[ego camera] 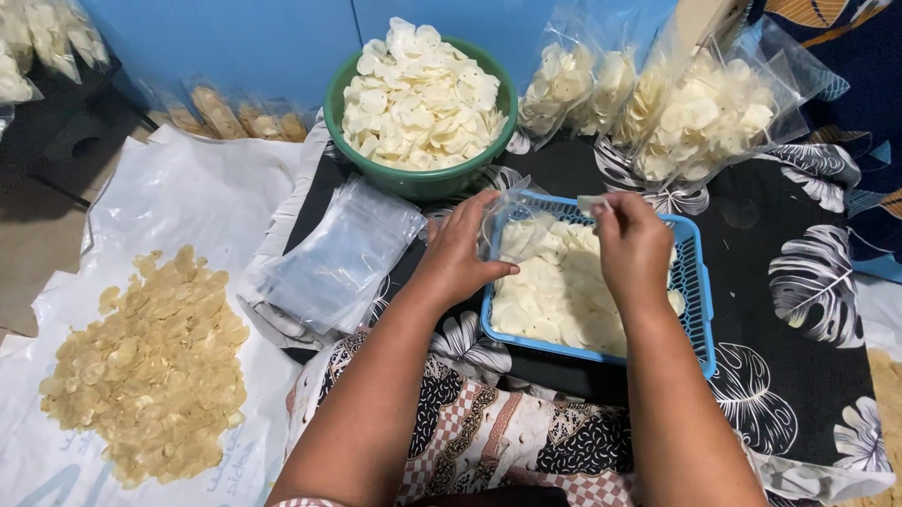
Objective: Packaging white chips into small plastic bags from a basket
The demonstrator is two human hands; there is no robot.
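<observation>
Left hand [461, 253]: fingers lightly curled, thumb and fingertips pinching the mouth of a small clear bag [515, 226] held over the near-left corner of the blue basket [695, 305]. Right hand [631, 245]: fingertips pressed together, pinching one pale chip [591, 203] above the basket's far rim. The basket holds a layer of pale round chips [557, 295]. Behind the basket, a green bowl [352, 147] is heaped with white chips. Left of the basket lies a stack of empty clear bags [341, 255]. Filled bags [701, 115] stand beyond the basket's right end.
</observation>
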